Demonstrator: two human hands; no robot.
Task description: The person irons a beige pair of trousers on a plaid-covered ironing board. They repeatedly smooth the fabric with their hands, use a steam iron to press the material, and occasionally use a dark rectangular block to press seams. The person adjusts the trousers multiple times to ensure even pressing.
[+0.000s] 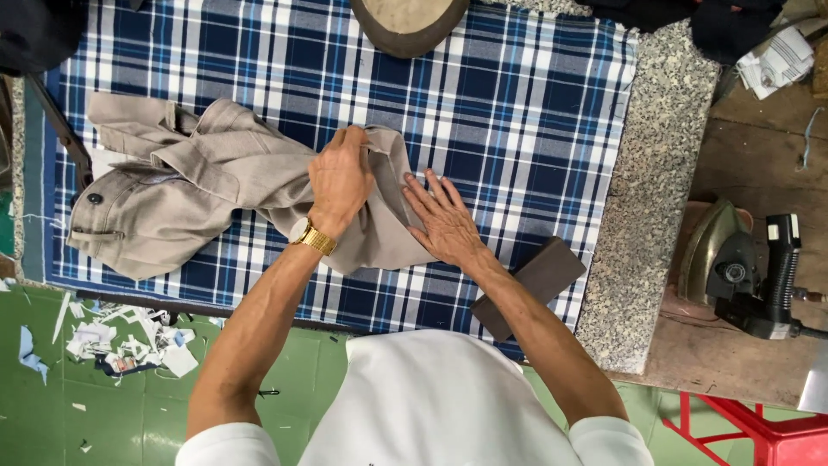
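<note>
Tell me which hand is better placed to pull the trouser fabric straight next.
Probably the left. The left hand already pinches a fold of the beige trousers, while the right hand lies flat, pressing the cloth onto the plaid cover as an anchor.

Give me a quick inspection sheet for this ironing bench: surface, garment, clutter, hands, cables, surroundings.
Surface: blue plaid cloth spread over a speckled stone slab.
Job's things: beige trousers, crumpled, waistband at left.
Clutter: dark brown block at the cloth's near edge; round tan pad at the far edge.
Hands: left hand grips a trouser fold; right hand pressed flat on the fabric.
Cables: nothing seen.
Surroundings: iron on the side bench; paper scraps on green floor; red stool.
</note>
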